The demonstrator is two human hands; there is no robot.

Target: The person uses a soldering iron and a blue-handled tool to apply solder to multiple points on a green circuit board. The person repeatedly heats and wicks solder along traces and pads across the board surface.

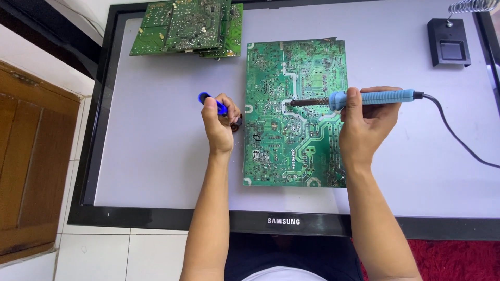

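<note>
Soldering iron (372,97) gripped in right hand (364,122), tip touching middle of green circuit board (294,112) lying flat on a monitor screen (156,130). Left hand (219,122) closed around blue-handled tool (212,103) just beside board's left edge. Best kept steady, tip on 1 joint only, cord (458,138) clear. 2 spare boards (190,26) above.

Both bare forearms are reaching forward, the left hand (220,125) curling into a loose fist, the right hand (364,125) gripping closed, knuckles up.
</note>
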